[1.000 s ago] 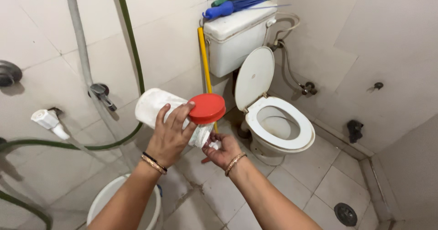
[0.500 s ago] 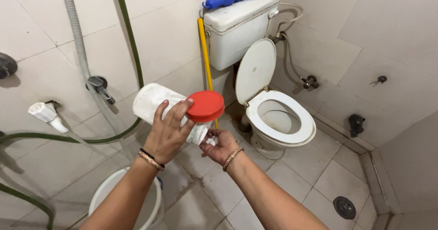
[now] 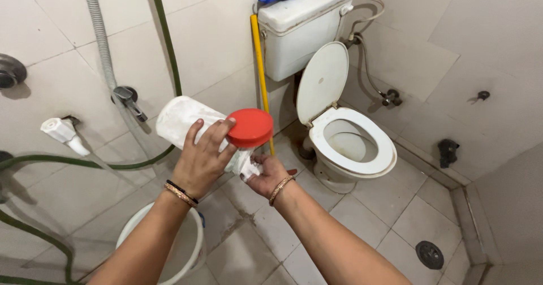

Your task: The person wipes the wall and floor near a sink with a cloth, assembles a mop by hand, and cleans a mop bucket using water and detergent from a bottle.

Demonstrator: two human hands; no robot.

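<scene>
My left hand grips a white plastic jar with a red lid, tipped on its side with the lid pointing right. Just below the lid my right hand is cupped palm up, with a little white powder or crumbs on the fingers. Both wrists wear thin bangles. The hands are held over the tiled floor, left of the toilet.
A white toilet with its seat lid raised stands to the right, its cistern behind with a blue brush on top. A yellow stick leans by the cistern. A white bucket sits below my left arm. Taps and hoses line the left wall; floor drain.
The view has shifted slightly down and right. My hands with the jar have drifted a little left; the right hand stays cupped under the lid.
</scene>
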